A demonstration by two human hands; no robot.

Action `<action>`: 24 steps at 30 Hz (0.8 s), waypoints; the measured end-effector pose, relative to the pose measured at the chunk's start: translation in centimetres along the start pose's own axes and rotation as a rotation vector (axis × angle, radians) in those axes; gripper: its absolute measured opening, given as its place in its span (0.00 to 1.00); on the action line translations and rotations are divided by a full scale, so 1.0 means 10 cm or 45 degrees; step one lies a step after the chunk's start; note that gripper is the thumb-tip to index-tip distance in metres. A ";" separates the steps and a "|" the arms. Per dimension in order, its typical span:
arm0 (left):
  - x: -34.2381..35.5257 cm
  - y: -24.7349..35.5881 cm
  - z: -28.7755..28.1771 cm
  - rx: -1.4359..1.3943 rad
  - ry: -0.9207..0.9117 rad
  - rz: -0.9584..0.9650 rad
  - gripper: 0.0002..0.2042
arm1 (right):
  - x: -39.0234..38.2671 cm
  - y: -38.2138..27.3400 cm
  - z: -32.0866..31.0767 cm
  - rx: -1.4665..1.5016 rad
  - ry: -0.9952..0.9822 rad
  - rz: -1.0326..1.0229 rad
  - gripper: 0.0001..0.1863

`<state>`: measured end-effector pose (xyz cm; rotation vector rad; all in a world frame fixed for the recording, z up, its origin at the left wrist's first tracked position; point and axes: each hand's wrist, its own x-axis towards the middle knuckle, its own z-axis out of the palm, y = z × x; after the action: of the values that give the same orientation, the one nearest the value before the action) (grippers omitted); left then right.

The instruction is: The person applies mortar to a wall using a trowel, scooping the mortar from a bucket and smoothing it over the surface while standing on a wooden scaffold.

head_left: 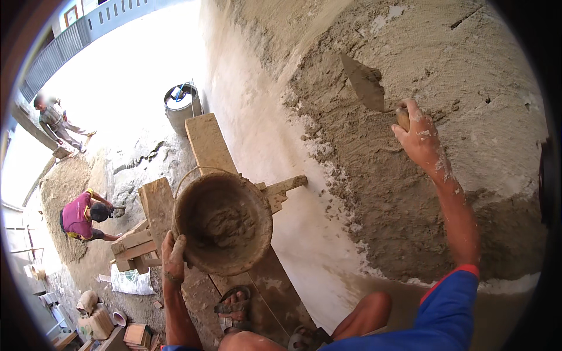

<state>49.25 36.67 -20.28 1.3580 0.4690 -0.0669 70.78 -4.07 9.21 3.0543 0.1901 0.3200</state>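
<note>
1. Trowel (pixel 364 85) in the upper right of the frame: our right hand (pixel 418 137) is clamped on its wooden handle, and the flat pointed blade runs up and to the left from the fist, pressed against the wet plaster (pixel 374 193) on the wall.
2. The blade's long axis slants from lower right to upper left; the right hand is the one on it, while the left is well apart, low in the frame.
3. Our left hand (pixel 173 257) grips the rim of the mortar bucket (pixel 222 225) at lower centre, fingers curled over the edge. The bucket is round, crusted grey-brown, with a lump of wet mortar in its bottom and a thin wire bail.
4. The bucket lies down and to the left of the trowel, resting over a rough wooden scaffold plank (pixel 206 140).
5. Fresh plaster looks coarse and dark; the wall to its left is pale and smooth.
6. Below, at left, a crouching person in a pink shirt (pixel 79 216) works the sand.
</note>
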 end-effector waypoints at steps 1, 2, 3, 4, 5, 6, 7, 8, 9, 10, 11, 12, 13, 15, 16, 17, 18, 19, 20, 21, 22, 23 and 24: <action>-0.01 0.00 -0.02 0.018 0.017 0.018 0.14 | -0.05 -0.21 -0.12 0.059 -0.074 -0.058 0.23; -0.01 -0.01 -0.03 0.016 0.007 0.022 0.14 | -0.12 -0.40 -0.24 0.106 -0.148 -0.110 0.24; -0.01 -0.03 -0.06 -0.006 0.027 0.005 0.11 | -0.18 -0.57 -0.32 0.237 -0.221 -0.222 0.23; -0.07 0.00 -0.16 -0.005 0.094 -0.005 0.09 | -0.19 -0.74 -0.27 0.410 -0.294 -0.367 0.22; -0.04 0.00 -0.11 -0.015 0.070 0.003 0.09 | -0.28 -0.81 -0.30 0.391 -0.282 -0.352 0.22; -0.03 0.00 -0.07 -0.033 0.029 -0.022 0.09 | -0.36 -0.88 -0.29 0.611 -0.366 -0.523 0.20; -0.04 0.02 -0.08 -0.034 0.018 -0.042 0.09 | -0.37 -0.90 -0.22 0.858 -0.448 -0.718 0.18; -0.03 0.01 -0.07 -0.034 0.009 -0.029 0.09 | -0.36 -0.82 -0.15 0.853 -0.433 -0.715 0.18; -0.02 -0.02 -0.06 -0.029 -0.005 -0.030 0.09 | -0.31 -0.68 0.01 1.086 -0.676 -0.508 0.21; -0.01 -0.03 -0.05 -0.022 -0.016 -0.028 0.09 | -0.23 -0.50 0.19 1.312 -0.916 -0.292 0.24; -0.04 -0.03 -0.02 -0.017 -0.016 -0.041 0.09 | 0.02 -0.17 0.50 1.117 -0.639 -0.039 0.25; -0.02 -0.04 0.06 -0.021 -0.050 -0.031 0.10 | 0.23 0.18 0.61 0.875 -0.368 0.223 0.26; 0.03 0.02 0.06 -0.008 -0.029 0.011 0.10 | 0.37 0.18 0.48 0.841 -0.099 0.477 0.26; 0.05 0.13 0.07 -0.032 -0.002 0.027 0.10 | 0.31 0.31 0.09 0.687 0.196 0.297 0.28; -0.03 0.10 -0.03 -0.030 -0.017 -0.013 0.11 | 0.23 0.13 0.03 0.662 0.188 0.265 0.29; -0.04 0.07 -0.05 -0.032 -0.030 -0.022 0.11 | 0.13 -0.05 -0.04 0.557 0.052 0.249 0.29; -0.04 0.09 -0.03 -0.005 -0.007 -0.012 0.11 | 0.04 -0.19 0.02 0.500 -0.081 0.208 0.29; -0.07 0.11 0.00 0.018 0.026 0.008 0.11 | -0.09 -0.25 0.13 0.555 -0.251 0.027 0.27; -0.02 0.01 0.03 0.115 0.041 0.075 0.11 | -0.28 -0.27 0.20 0.583 -0.399 -0.151 0.26; -0.02 0.11 0.17 0.232 0.019 -0.001 0.13 | -0.47 -0.30 0.28 0.472 -0.546 -0.358 0.24; 0.03 0.04 0.19 0.363 0.028 0.187 0.15 | -0.63 -0.40 0.35 0.361 -0.677 -0.585 0.22; 0.03 0.05 0.24 0.370 0.047 0.169 0.15 | -0.77 -0.60 0.42 0.164 -0.812 -0.570 0.20; 0.01 0.07 0.29 0.436 0.052 0.136 0.16 | -0.88 -0.81 0.52 -0.035 -0.943 -0.551 0.17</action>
<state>50.37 34.12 -19.25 1.7211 0.4313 -0.0322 62.40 2.52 1.72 2.7594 0.7491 -0.7974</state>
